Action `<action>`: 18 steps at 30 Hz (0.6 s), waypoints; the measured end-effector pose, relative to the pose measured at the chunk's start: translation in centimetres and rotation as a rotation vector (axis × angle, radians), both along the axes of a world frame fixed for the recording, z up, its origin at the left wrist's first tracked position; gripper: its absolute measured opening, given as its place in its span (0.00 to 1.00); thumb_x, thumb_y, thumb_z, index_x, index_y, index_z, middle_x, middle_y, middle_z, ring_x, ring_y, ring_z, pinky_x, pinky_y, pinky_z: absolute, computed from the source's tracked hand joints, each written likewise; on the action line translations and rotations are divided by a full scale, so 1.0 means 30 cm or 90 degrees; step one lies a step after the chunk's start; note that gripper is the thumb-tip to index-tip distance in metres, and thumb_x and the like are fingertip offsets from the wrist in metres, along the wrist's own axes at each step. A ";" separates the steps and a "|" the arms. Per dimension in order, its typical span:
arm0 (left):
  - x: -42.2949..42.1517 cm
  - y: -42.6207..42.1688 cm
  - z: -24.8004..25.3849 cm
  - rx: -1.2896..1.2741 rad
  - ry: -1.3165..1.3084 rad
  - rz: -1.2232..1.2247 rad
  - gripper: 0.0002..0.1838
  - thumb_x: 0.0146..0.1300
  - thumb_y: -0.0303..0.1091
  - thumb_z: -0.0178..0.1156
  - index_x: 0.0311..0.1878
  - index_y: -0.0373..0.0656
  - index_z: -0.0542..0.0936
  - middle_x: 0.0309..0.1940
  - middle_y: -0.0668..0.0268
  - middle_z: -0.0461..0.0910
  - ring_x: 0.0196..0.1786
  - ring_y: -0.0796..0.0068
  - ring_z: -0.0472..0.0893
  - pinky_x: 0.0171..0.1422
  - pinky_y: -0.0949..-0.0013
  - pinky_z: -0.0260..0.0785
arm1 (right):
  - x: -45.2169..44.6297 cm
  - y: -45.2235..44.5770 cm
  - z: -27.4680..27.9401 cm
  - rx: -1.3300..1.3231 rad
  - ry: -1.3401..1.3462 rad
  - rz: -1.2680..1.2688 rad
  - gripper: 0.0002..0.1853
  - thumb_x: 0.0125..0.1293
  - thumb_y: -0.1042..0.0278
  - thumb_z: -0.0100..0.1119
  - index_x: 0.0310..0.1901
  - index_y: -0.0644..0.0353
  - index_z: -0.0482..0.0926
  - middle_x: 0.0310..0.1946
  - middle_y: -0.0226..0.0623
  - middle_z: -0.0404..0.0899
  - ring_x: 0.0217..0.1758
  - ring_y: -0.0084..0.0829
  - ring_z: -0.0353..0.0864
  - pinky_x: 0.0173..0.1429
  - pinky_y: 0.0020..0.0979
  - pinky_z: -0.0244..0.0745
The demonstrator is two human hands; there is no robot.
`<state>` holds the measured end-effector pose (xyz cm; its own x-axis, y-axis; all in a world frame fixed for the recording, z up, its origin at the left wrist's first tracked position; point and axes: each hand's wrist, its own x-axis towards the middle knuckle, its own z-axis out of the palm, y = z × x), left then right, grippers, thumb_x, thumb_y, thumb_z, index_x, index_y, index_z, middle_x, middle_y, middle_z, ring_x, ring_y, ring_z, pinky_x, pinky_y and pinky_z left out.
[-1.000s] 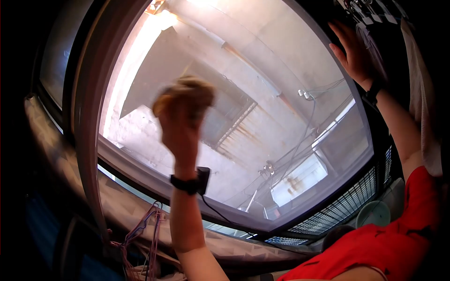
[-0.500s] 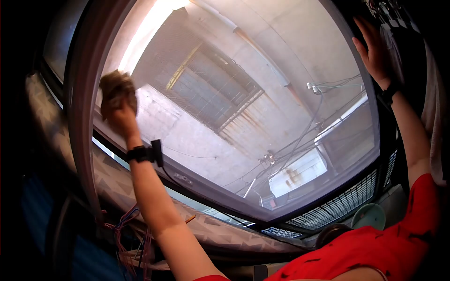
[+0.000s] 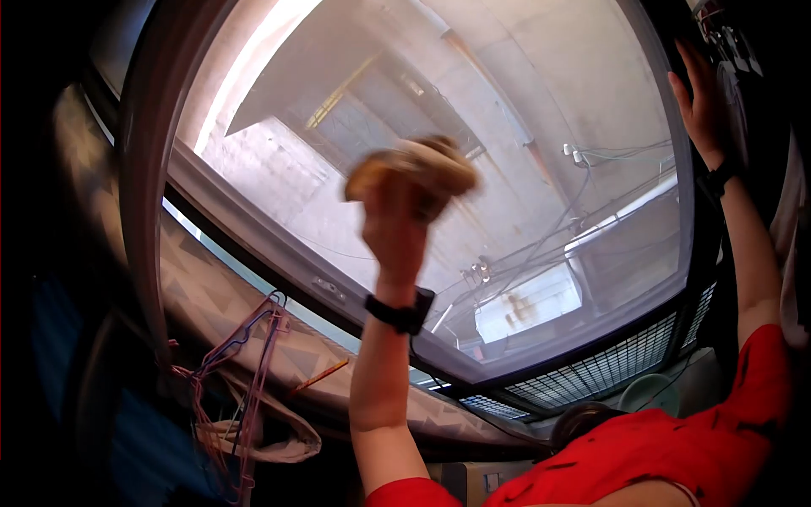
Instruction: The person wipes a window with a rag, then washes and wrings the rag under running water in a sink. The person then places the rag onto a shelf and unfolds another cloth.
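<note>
My left hand (image 3: 395, 228) is raised in front of the window pane (image 3: 279, 169), wrapped around a crumpled brown cloth (image 3: 414, 169). Both hand and cloth are smeared by motion. I cannot tell whether the cloth touches the glass. At the upper right, my right hand (image 3: 703, 114) lies with its fingers stretched out, at the dark right edge of the window frame (image 3: 680, 194). Nothing shows in it. Each wrist wears a black band.
Hangers (image 3: 241, 355) hang at the lower left beside a patterned ledge (image 3: 203, 262). An orange stick (image 3: 319, 377) lies there. Below the window are a black mesh grille (image 3: 583, 359) and a green bowl (image 3: 650, 394). Metal clips (image 3: 735, 46) hang at the upper right.
My left hand has swept the cloth from the window's left edge rightward to the middle of the pane. My right hand stays by the frame; the view has shifted slightly.
</note>
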<state>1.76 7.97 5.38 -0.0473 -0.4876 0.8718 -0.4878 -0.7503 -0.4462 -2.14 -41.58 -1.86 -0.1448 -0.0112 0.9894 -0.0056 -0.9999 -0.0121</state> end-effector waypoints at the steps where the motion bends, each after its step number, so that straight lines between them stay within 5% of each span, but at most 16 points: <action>1: -0.047 -0.034 -0.058 0.102 -0.018 0.058 0.22 0.50 0.32 0.65 0.52 0.51 0.78 0.47 0.62 0.75 0.46 0.58 0.77 0.44 0.60 0.76 | -0.005 0.001 0.000 0.001 0.003 0.002 0.26 0.73 0.59 0.49 0.70 0.51 0.61 0.67 0.39 0.65 0.68 0.40 0.66 0.68 0.37 0.66; 3: -0.102 -0.047 -0.137 0.248 0.033 0.003 0.17 0.49 0.32 0.61 0.46 0.57 0.79 0.40 0.70 0.73 0.43 0.69 0.77 0.42 0.67 0.75 | -0.003 -0.004 -0.005 -0.003 0.000 0.000 0.25 0.73 0.58 0.49 0.69 0.52 0.62 0.66 0.39 0.66 0.67 0.40 0.67 0.67 0.37 0.66; 7: -0.072 0.090 -0.121 0.256 0.053 0.087 0.18 0.51 0.33 0.61 0.47 0.59 0.79 0.37 0.70 0.71 0.44 0.68 0.77 0.40 0.65 0.74 | -0.006 0.002 0.006 -0.013 -0.009 -0.009 0.25 0.73 0.57 0.49 0.68 0.53 0.63 0.64 0.39 0.68 0.66 0.40 0.69 0.67 0.37 0.66; 10: -0.015 0.237 0.032 0.081 -0.014 0.164 0.14 0.56 0.32 0.61 0.47 0.51 0.78 0.43 0.64 0.74 0.48 0.61 0.76 0.45 0.60 0.74 | 0.009 -0.016 -0.002 -0.017 -0.008 0.011 0.25 0.73 0.59 0.49 0.69 0.54 0.62 0.66 0.40 0.66 0.69 0.41 0.66 0.70 0.36 0.63; 12: -0.027 0.321 0.206 -0.016 -0.024 0.059 0.21 0.61 0.37 0.61 0.57 0.47 0.74 0.51 0.60 0.76 0.55 0.57 0.74 0.52 0.59 0.74 | 0.012 -0.015 0.005 -0.028 -0.012 0.018 0.25 0.73 0.60 0.50 0.69 0.54 0.63 0.66 0.40 0.67 0.68 0.41 0.66 0.69 0.36 0.63; 13: 0.000 0.383 0.279 -0.032 -0.223 0.170 0.21 0.64 0.41 0.60 0.58 0.41 0.76 0.51 0.57 0.78 0.55 0.57 0.76 0.55 0.59 0.73 | 0.012 -0.014 0.004 -0.026 -0.015 0.016 0.25 0.73 0.60 0.50 0.68 0.54 0.63 0.66 0.40 0.67 0.68 0.41 0.66 0.69 0.36 0.62; 14: 0.042 0.486 0.349 -0.182 -0.113 0.205 0.21 0.65 0.45 0.60 0.51 0.37 0.81 0.51 0.54 0.80 0.53 0.55 0.79 0.55 0.59 0.73 | 0.007 -0.011 0.003 -0.027 -0.014 0.014 0.25 0.73 0.60 0.50 0.68 0.55 0.64 0.66 0.41 0.67 0.69 0.41 0.66 0.69 0.37 0.62; 15: -0.002 0.455 0.392 -0.286 -0.176 0.138 0.19 0.66 0.44 0.59 0.40 0.34 0.85 0.41 0.53 0.84 0.46 0.53 0.82 0.54 0.58 0.73 | -0.001 0.000 0.011 -0.023 -0.012 0.001 0.24 0.73 0.60 0.50 0.67 0.56 0.64 0.65 0.41 0.68 0.68 0.41 0.66 0.69 0.36 0.62; 16: 0.009 0.532 0.452 -0.268 -0.273 0.203 0.21 0.65 0.45 0.60 0.41 0.32 0.84 0.44 0.52 0.83 0.44 0.55 0.83 0.46 0.60 0.76 | -0.010 0.006 0.017 -0.029 0.000 -0.001 0.24 0.73 0.60 0.50 0.67 0.56 0.64 0.65 0.41 0.68 0.68 0.41 0.66 0.69 0.36 0.62; 18: 0.038 0.612 0.473 -0.418 -0.123 -0.050 0.21 0.63 0.46 0.63 0.39 0.31 0.84 0.38 0.51 0.84 0.39 0.56 0.84 0.42 0.62 0.76 | -0.017 0.007 0.017 -0.030 0.003 -0.028 0.24 0.73 0.60 0.50 0.67 0.58 0.64 0.64 0.42 0.69 0.68 0.40 0.67 0.69 0.36 0.62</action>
<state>2.90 26.32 19.58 -0.2447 0.1494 0.9580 -0.5091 -0.8607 0.0042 -2.65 -41.36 -1.35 -0.1392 0.0416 0.9894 -0.0487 -0.9982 0.0351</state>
